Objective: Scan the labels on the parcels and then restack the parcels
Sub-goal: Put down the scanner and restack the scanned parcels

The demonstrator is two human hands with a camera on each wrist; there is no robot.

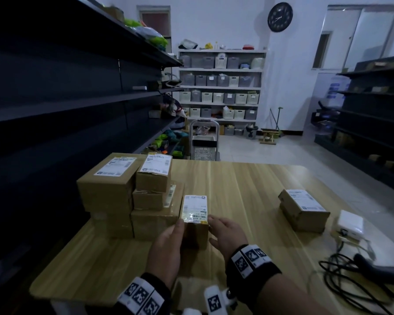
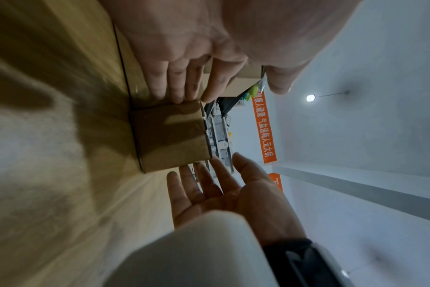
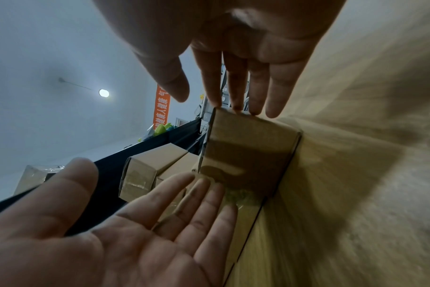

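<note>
The small labelled parcel [image 1: 195,220] stands on the table [image 1: 248,185], just right of the parcel stack [image 1: 127,194]. Left hand [image 1: 168,242] and right hand [image 1: 225,234] flank it, fingers straight, gripping nothing. Uneven pressure could topple it against the stack.

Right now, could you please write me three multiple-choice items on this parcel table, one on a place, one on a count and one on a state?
1. Where does the small parcel between the hands stand?
A. on the table, right of the parcel stack
B. on top of the stack
C. on the dark shelf

2. How many parcels lie apart at the table's right side?
A. none
B. one
C. four

3. How are the left hand and right hand?
A. both clenched
B. both open, fingers straight
C. one holds a scanner

Answers:
1 A, its base rests on the wood.
2 B, a single labelled parcel lies there.
3 B, both wrist views show straight fingers flanking the parcel.
</note>
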